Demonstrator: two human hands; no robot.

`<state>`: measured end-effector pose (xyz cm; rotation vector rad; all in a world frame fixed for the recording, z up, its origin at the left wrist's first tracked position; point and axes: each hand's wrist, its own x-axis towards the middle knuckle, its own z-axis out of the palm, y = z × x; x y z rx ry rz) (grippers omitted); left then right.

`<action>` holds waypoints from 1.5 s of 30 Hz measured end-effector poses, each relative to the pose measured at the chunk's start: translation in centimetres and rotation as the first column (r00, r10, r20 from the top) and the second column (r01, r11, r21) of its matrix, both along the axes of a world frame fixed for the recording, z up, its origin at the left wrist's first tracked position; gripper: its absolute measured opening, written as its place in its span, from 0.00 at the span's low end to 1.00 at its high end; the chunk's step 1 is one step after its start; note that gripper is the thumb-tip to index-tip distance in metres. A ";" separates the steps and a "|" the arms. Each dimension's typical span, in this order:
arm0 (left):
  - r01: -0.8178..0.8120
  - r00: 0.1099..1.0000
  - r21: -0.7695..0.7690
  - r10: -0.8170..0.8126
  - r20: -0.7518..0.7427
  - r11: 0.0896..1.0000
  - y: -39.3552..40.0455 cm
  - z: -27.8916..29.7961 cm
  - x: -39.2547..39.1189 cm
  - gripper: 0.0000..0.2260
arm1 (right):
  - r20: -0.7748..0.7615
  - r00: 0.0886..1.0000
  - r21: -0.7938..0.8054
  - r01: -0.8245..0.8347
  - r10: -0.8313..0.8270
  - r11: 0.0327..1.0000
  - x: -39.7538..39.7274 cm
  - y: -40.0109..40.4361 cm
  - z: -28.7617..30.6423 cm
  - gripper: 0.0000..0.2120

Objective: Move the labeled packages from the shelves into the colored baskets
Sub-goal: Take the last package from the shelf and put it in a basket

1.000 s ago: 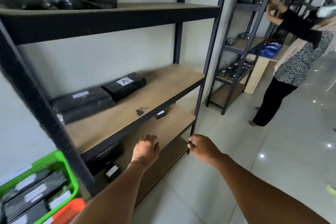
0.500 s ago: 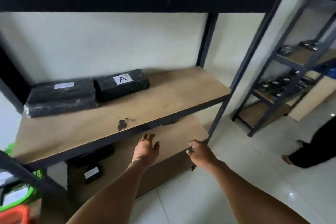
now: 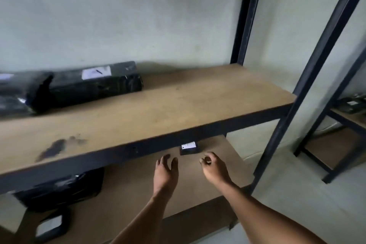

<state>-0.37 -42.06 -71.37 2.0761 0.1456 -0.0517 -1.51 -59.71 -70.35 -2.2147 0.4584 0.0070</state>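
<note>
**Both hands held near a small package on the lower shelf**

A small black package (image 3: 189, 147) with a white label is seen lying flat on the lower shelf (image 3: 138, 188), just under the front edge of the upper shelf (image 3: 178, 105), near the centre of the frame. The left hand (image 3: 165, 172) is held just below and to the left of it, fingers spread and loosely bent, nothing grasped. The right hand (image 3: 214, 167) is held just below and to the right of it, fingers loosely curled, nothing grasped. Whether either hand touches the package cannot be told; a narrow gap appears between the fingertips and the package.

On the upper shelf, at the left of the frame, a long black wrapped package (image 3: 95, 87) with a white label on top is laid against the wall, and a second black package (image 3: 13, 93), blurred, is cut by the left edge beside it. A dark stain (image 3: 57, 147) is seen on the board near its front edge.

In the lower left of the frame, a larger black package (image 3: 59, 188) is laid on the lower shelf, with a small labelled black package (image 3: 49, 228) in front of it.

At the right edge, a second rack (image 3: 348, 117) is seen carrying a dark labelled parcel (image 3: 352, 104).
</note>
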 end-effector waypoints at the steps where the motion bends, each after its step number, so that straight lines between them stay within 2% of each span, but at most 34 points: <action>1: -0.013 1.000 -0.041 0.014 0.014 0.999 -0.6 -2.3 1.2 0.21 | 0.029 0.999 0.023 0.014 -0.015 1.000 1.4 -0.4 -2.5 0.16; 5: -0.037 0.996 -0.152 0.049 0.079 0.988 -2.4 -10.3 6.0 0.21 | 0.158 0.980 0.158 0.096 -0.121 0.983 7.2 -1.2 -10.6 0.17; 9: -0.005 0.990 -0.280 0.045 0.136 0.960 -3.2 -15.1 10.1 0.27 | 0.246 0.950 0.273 0.122 -0.192 0.954 11.3 -1.3 -14.7 0.25; 11: 0.009 0.984 -0.286 0.042 0.175 0.958 -3.7 -16.8 11.5 0.35 | 0.246 0.956 0.259 0.096 -0.162 0.961 12.4 -1.2 -16.7 0.28; 13: 0.035 0.979 -0.217 0.010 0.203 0.976 -4.4 -17.3 12.6 0.39 | 0.246 0.961 0.142 0.094 -0.127 0.985 13.4 -1.1 -17.9 0.26; 15: 0.066 0.974 -0.125 -0.037 0.223 0.990 -4.8 -17.3 12.7 0.37 | 0.235 0.969 0.019 0.080 -0.082 0.997 13.8 -0.9 -18.3 0.23; 18: 0.088 0.957 -0.069 -0.065 0.283 0.994 -5.0 -16.9 12.1 0.31 | 0.239 0.970 -0.021 0.060 -0.054 0.998 13.9 -0.6 -18.4 0.24; 22: 0.028 0.975 -0.201 0.018 0.223 0.979 -4.7 -17.0 12.0 0.30 | 0.356 0.930 0.175 0.031 -0.093 0.984 12.9 -0.4 -18.5 0.24; 25: 0.057 0.971 -0.197 -0.009 0.237 0.979 -4.5 -17.2 12.7 0.18 | 0.420 0.893 0.331 0.014 -0.161 0.944 12.6 -0.2 -18.5 0.22; 27: 0.015 0.969 -0.325 0.066 0.238 0.946 -4.5 -16.8 12.3 0.17 | 0.462 0.861 0.438 -0.012 -0.214 0.899 12.2 -0.2 -18.5 0.19; 29: 0.007 0.965 -0.424 0.105 0.241 0.906 -4.5 -16.6 11.8 0.17 | 0.472 0.859 0.499 -0.077 -0.197 0.863 11.6 -0.4 -18.1 0.15; 33: 0.123 0.979 -0.547 -0.009 0.206 0.828 -4.5 -16.3 11.4 0.18 | 0.474 0.875 0.587 -0.229 -0.101 0.776 10.7 -0.7 -17.5 0.24; 35: 0.165 0.977 -0.558 -0.059 0.203 0.813 -4.5 -16.4 11.4 0.20 | 0.489 0.870 0.587 -0.273 -0.065 0.762 10.5 -0.7 -17.5 0.24; 37: 0.160 0.978 -0.598 -0.043 0.205 0.786 -4.5 -16.3 11.3 0.18 | 0.513 0.857 0.554 -0.282 -0.054 0.784 10.7 -1.0 -17.6 0.24; 39: 0.111 0.981 -0.697 0.034 0.190 0.708 -4.3 -16.3 11.4 0.15 | 0.510 0.857 0.546 -0.257 -0.073 0.797 10.8 -1.3 -17.8 0.32; 41: 0.054 0.984 -0.795 0.104 0.145 0.604 -3.7 -16.4 11.6 0.14 | 0.479 0.870 0.587 -0.215 -0.121 0.781 11.0 -1.3 -17.9 0.34; 43: 0.021 0.986 -0.864 0.131 0.100 0.504 -3.2 -16.4 11.8 0.13 | 0.473 0.873 0.596 -0.217 -0.119 0.773 11.4 -1.2 -18.2 0.32; 45: 0.015 0.990 -0.877 0.117 0.081 0.480 -3.1 -16.4 11.8 0.13 | 0.495 0.863 0.581 -0.239 -0.104 0.778 11.7 -1.0 -18.4 0.23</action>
